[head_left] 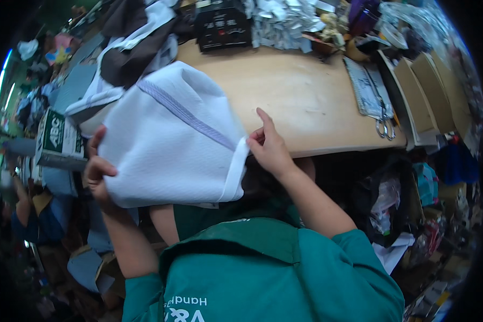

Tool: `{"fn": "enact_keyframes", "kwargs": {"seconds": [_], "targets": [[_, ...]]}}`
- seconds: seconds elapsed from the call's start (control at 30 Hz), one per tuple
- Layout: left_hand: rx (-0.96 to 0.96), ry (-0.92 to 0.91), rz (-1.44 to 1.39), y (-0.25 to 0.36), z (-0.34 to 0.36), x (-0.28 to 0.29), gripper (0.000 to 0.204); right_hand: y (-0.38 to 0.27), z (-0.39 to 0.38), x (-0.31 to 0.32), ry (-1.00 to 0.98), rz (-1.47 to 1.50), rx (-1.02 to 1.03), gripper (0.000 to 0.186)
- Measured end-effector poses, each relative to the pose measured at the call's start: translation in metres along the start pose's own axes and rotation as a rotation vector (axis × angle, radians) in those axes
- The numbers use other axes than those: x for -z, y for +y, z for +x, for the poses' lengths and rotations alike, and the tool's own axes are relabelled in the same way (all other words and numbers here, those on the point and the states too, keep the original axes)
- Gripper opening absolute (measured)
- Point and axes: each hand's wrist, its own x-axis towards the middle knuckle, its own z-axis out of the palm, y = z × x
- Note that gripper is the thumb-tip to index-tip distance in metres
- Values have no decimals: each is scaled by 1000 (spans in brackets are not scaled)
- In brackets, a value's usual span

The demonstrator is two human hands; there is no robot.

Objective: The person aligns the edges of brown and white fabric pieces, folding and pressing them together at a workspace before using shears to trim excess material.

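Over the worktop's near left edge, both hands pinch a white garment, its long axis running left-right: left hand fingers closed on one side, right hand gripping the hem.

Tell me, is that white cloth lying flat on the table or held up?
Held up. The white cloth is gripped at its edges by the left hand and right hand, lifted off the wooden table.

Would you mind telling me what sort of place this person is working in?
Probably a garment workshop. Both hands, left hand and right hand, hold up a white fabric piece over a wooden worktable. Scissors lie on it, folded garments are piled at its far corner, and flat cardboard pieces are stacked alongside.
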Motion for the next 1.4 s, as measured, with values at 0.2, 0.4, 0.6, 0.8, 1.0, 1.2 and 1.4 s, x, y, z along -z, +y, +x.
{"fn": "enact_keyframes", "kwargs": {"seconds": [0.2, 0.4, 0.6, 0.8, 1.0, 1.2, 1.4], "targets": [[330, -521, 24, -23, 157, 36, 4, 4, -36, 5, 125, 289, 24, 62], [221, -48, 895, -33, 129, 28, 22, -4, -35, 75, 138, 1103, -443, 25], [26, -340, 844, -25, -55, -89, 18, 12, -38, 49, -107, 1006, -322, 30], [246, -452, 846, -36, -112, -99, 19, -1, -48, -2, -306, 580, -542, 31], [204, -443, 1052, -49, -108, -106, 38, -17, -2, -19, -289, 683, -738, 24], [19, -462, 1277, -72, -71, -118, 50, 3, 69, 31, 6, 518, -382, 18], [5, -509, 1213, -83, -69, -120, 32, -7, 13, 16, -30, 592, -485, 30]]}}
